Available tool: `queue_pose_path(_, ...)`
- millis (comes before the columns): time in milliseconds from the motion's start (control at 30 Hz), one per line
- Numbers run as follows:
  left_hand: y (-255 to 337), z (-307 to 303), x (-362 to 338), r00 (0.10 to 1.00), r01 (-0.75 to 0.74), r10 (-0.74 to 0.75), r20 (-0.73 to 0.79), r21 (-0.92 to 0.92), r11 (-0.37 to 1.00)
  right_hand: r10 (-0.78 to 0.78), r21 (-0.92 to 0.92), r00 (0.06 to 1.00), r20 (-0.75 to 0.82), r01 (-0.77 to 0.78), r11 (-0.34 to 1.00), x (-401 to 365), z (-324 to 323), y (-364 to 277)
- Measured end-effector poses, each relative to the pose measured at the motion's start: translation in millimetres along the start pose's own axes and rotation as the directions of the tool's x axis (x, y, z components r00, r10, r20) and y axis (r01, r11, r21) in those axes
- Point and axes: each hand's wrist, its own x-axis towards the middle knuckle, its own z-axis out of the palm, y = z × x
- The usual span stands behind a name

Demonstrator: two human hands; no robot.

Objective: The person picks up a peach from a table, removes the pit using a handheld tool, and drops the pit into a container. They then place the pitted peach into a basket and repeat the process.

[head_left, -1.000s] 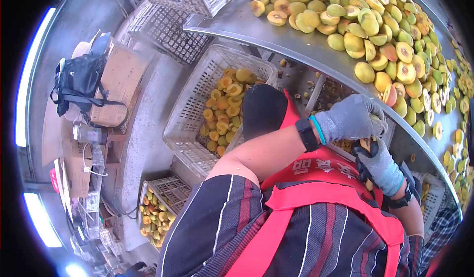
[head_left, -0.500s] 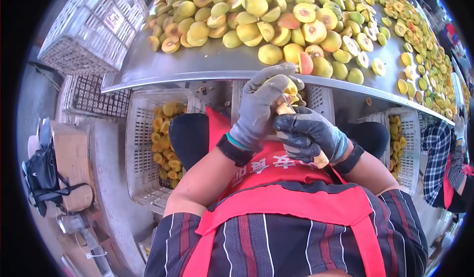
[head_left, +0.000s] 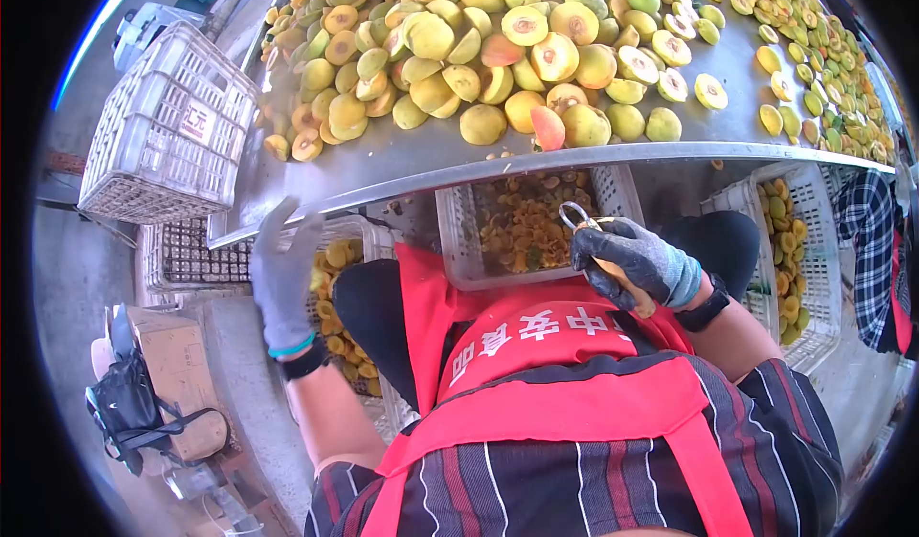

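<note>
My right hand (head_left: 632, 261), in a grey glove with dark coated fingers, is wrapped round a wooden-handled pitting tool (head_left: 571, 213). The tool's metal loop sticks out to the upper left, above a crate of scraps (head_left: 463, 250). Off to the left, my gloved left hand (head_left: 285, 269) hangs over a crate of pitted fruit halves (head_left: 337, 331). Its fingers are stretched out and slightly blurred, and no fruit shows in its grip. Beyond both hands, a heap of yellow-green halved peaches (head_left: 431, 44) lies on the metal table (head_left: 383, 159), several with stones still in them.
The table's raised metal rim (head_left: 498, 167) runs between me and the heap. White stacked crates (head_left: 172, 121) stand at the left, near a cardboard box (head_left: 177, 365) with a black bag (head_left: 129, 403). Another fruit crate (head_left: 809, 250) is at right, near a person's checked sleeve (head_left: 862, 250).
My hands have separated. The left hand has left the peach and swung left over the side crate; the right hand stays near my lap with the tool. The view has shifted left.
</note>
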Motion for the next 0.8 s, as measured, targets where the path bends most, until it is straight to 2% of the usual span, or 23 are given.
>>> queue_pose_path(67,28,35,18,0.979,0.03,0.017,0.204,-0.227,0.973,0.002,-0.003,1.0,0.01,-0.002,1.0,3,6,-3)
queue_pose_path(133,63,82,38,0.915,-0.083,0.157,0.371,-0.207,0.975,-0.014,-0.068,1.0,-0.002,0.014,0.998,2,18,-12)
queue_pose_path(200,83,137,56,0.874,-0.22,0.215,0.437,-0.04,0.975,-0.03,-0.088,1.0,0.001,0.03,0.996,0,20,-12)
queue_pose_path(267,90,175,67,0.845,-0.419,0.299,0.444,0.2,0.886,-0.04,-0.109,0.999,-0.022,0.038,0.993,-6,18,-11)
queue_pose_path(300,96,185,71,0.842,-0.422,0.304,0.446,0.191,0.886,-0.044,-0.131,0.998,-0.032,0.04,0.991,-9,16,-11)
queue_pose_path(367,104,197,76,0.857,-0.28,0.097,0.507,0.299,0.912,-0.027,-0.068,0.998,-0.054,0.024,0.997,-11,10,-1)
queue_pose_path(433,95,188,75,0.856,-0.299,0.131,0.5,0.271,0.915,-0.015,-0.037,0.995,-0.103,0.011,0.999,-10,9,-1)
queue_pose_path(467,82,189,72,0.895,-0.192,0.167,0.413,0.021,0.981,-0.036,-0.071,0.994,-0.107,0.028,0.997,-11,8,-2)
queue_pose_path(500,73,186,68,0.929,-0.097,0.175,0.325,-0.242,0.965,-0.044,-0.06,0.993,-0.108,0.038,0.997,-12,7,-3)
queue_pose_path(533,75,175,61,0.924,0.144,0.117,0.364,-0.613,0.777,-0.07,-0.061,0.99,-0.119,0.063,0.996,-11,6,-4)
queue_pose_path(567,77,164,54,0.92,0.145,0.119,0.373,-0.606,0.782,-0.091,-0.063,0.987,-0.129,0.084,0.994,-11,6,-7)
queue_pose_path(600,86,146,48,0.862,0.39,0.114,0.494,-0.789,0.475,-0.11,-0.12,0.988,-0.104,0.098,0.988,-12,7,-16)
queue_pose_path(633,90,135,43,0.791,0.584,0.16,0.591,-0.807,0.089,-0.199,-0.121,0.978,-0.056,0.191,0.974,-8,2,-17)
queue_pose_path(667,90,132,36,0.793,0.582,0.156,0.589,-0.808,0.092,-0.184,-0.157,0.98,-0.082,0.169,0.973,-6,6,-24)
queue_pose_path(733,92,131,20,0.708,0.661,0.423,0.565,-0.741,-0.118,-0.166,-0.187,0.98,-0.108,0.144,0.972,0,18,-37)
queue_pose_path(767,93,130,12,0.707,0.663,0.422,0.568,-0.739,-0.117,-0.242,-0.304,0.962,-0.128,0.194,0.933,4,23,-41)
queue_pose_path(800,96,130,4,0.728,0.65,0.335,0.598,-0.758,-0.061,-0.318,-0.419,0.938,-0.14,0.235,0.877,7,27,-44)
